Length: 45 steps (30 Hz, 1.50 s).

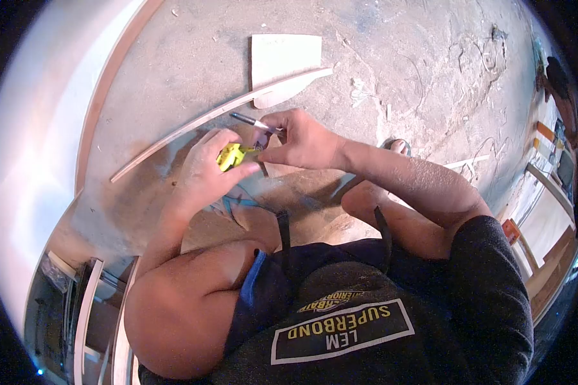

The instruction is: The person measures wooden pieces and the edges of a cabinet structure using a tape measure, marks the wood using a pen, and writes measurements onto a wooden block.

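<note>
Near the middle of the head view, my left hand (205, 168) is closed round a small yellow-green tool (230, 156), which looks like a tape measure. Just to its right my right hand (297, 140) is pinched at the tool's near end, with a dark and silver pen (253, 122) held between its fingers and pointing up-left. The hands almost touch. Beyond them a long thin wooden strip (205, 117) lies slantwise, its right end over a pale board (286, 58) on the floor.
The concrete floor (392, 58) carries scraps and a thin wire (420, 80). A pale wall is at the left. Wooden pieces (88, 314) stand at the lower left. Boards (555, 263) and part of another person (559, 96) are at the right edge.
</note>
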Motion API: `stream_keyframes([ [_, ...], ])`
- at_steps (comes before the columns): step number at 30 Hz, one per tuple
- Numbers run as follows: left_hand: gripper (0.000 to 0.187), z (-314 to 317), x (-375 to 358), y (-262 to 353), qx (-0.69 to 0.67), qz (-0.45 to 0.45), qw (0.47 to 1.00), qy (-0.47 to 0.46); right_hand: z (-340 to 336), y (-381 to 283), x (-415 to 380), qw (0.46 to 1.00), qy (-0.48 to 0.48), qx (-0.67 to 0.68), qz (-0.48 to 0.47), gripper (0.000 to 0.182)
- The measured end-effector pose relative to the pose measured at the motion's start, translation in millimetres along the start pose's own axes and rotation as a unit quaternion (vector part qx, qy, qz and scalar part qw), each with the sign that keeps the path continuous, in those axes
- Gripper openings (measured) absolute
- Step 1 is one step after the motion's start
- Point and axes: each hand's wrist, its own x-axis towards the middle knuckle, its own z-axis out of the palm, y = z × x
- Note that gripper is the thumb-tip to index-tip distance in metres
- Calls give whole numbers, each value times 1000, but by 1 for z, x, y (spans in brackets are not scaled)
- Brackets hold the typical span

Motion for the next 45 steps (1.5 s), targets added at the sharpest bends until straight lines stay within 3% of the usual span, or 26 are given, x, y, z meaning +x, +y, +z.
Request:
stream_keyframes([
  [3,31,0,-6,-19,24,-16,1000,-1,-21,-12,-7,999,-35,29,-7,20],
  [6,22,-9,-11,-28,124,-30,989,72,-55,8,1,989,127,-35,-65,16],
  [7,22,-10,-13,-27,161,-40,979,117,-74,9,3,975,219,-21,1,28],
  [9,24,-13,-16,-26,236,-62,948,206,-117,-8,-3,962,253,-71,70,47],
  [10,32,-12,-18,-27,279,-116,930,210,-133,-17,-9,955,261,-116,81,52],
  [11,37,-10,-21,-29,298,-119,920,225,-151,4,-6,914,259,-312,-8,46],
  [13,46,-7,-25,-38,333,-121,900,253,-159,22,-7,870,161,-433,-173,39],
  [15,53,-6,-26,-46,345,-134,886,279,-145,24,-8,872,111,-446,-169,34],
  [16,56,-6,-24,-48,351,-141,879,292,-135,31,-5,859,136,-470,-147,30],
  [22,55,-14,-10,-61,418,-86,867,259,-141,55,20,900,131,-399,-119,29],
  [27,42,-19,5,-73,411,-94,887,190,-144,54,24,915,129,-372,-86,34],
  [30,35,-16,8,-69,414,-108,885,185,-144,54,22,897,149,-378,-171,27],
  [33,31,-13,8,-73,427,-100,876,200,-147,35,19,942,268,-192,-72,49],
  [34,30,-11,7,-75,434,-92,872,207,-152,32,21,916,305,-213,-150,67],
  [37,30,-11,9,-73,437,-106,869,207,-155,-9,10,977,192,-75,45,64],
  [38,30,-11,9,-76,437,-97,869,209,-149,4,18,978,188,-57,65,64],
  [41,29,-10,10,-83,433,-86,872,211,-142,18,28,993,109,-30,38,46],
  [45,29,-11,7,-77,430,-96,874,207,-143,31,34,989,61,-136,0,25],
])
